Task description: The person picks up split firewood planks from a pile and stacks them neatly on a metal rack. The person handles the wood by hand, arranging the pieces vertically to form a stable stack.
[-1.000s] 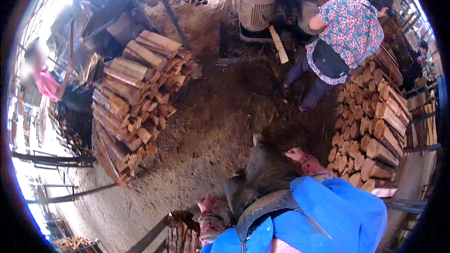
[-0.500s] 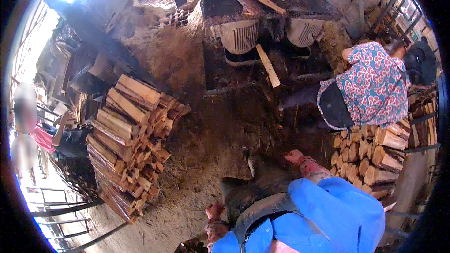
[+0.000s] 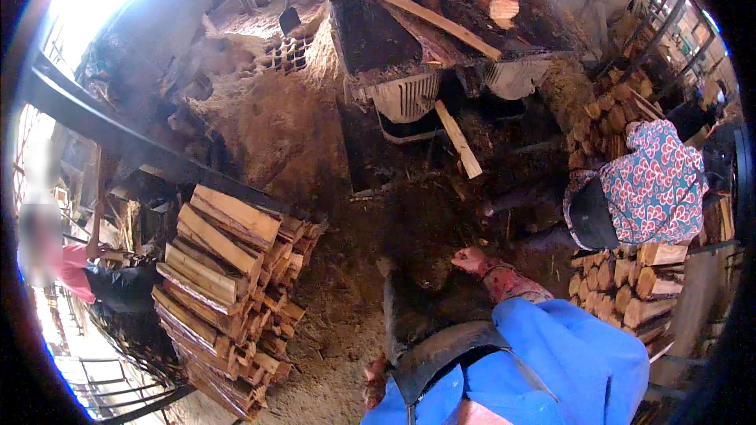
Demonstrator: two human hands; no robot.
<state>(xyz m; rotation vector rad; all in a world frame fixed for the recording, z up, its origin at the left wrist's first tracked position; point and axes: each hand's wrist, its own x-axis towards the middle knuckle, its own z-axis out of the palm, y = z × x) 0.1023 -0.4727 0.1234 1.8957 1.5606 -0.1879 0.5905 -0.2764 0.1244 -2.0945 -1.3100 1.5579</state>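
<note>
**Apparently empty-handed between the left woodpile point(image 3: 224, 256) and the right woodpile point(image 3: 634, 287)**

Held out over the dark floor point(image 3: 315, 346) with the right hand point(image 3: 470, 260); fingers loosely apart, with no wood seen in them. Cannot tell the state of the left hand point(image 3: 376, 370): low beside the dark apron point(image 3: 437, 350), blurred and partly hidden. Apart from both woodpiles on either side; nearer to the left woodpile with the left hand, nearer to the right woodpile with the right.

Expect stiff, fairly weighty pieces, hardly fragile, too rough with bark and split grain to slip much, but likely to splinter. Best gripped around mid-length for balance on the left woodpile, with long faces bare along the top; on the right woodpile, easier to take by the cut ends, facing inward.

Bare-looking and earthy underfoot, scattered with debris. Ahead, see a blackened platform point(image 3: 370, 39) bearing a long board point(image 3: 453, 27) and a thick log point(image 3: 502, 8), with a ribbed vessel point(image 3: 405, 98) at the front and a loose plank point(image 3: 458, 142) sloping away. Farther back, note a shovel point(image 3: 290, 20) near perforated blocks point(image 3: 287, 55). Shared with a co-worker in a patterned top point(image 3: 654, 189) close to the right woodpile, and with a person in pink point(image 3: 75, 271) beyond the left. Smoky-looking overall, with glare at upper left.
</note>
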